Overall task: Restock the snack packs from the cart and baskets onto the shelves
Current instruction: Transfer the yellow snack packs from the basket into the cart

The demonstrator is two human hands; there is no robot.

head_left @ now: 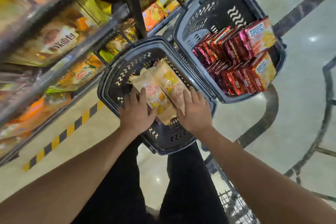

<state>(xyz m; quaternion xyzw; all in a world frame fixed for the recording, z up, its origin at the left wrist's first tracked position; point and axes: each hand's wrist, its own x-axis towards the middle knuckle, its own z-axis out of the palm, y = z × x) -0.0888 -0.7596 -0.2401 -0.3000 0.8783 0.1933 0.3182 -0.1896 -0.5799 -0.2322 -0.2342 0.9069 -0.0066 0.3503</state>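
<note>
Shop aisle with a pale tiled floor (181, 169). Orange snack packs (158, 87) lie in the near dark basket (112, 85). Both arms reach forward: left hand (137, 112) and right hand (195, 112) press the packs' sides, fingers loosely curved. Far right, a second basket (200, 14) holds red packs (236, 60); shelves (54, 51) stand left.

Glossy floor (300, 23), blurry striped tape (60, 137)

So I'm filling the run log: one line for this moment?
left hand on orange packs | right hand same packs | near basket | far basket: red packs
</note>
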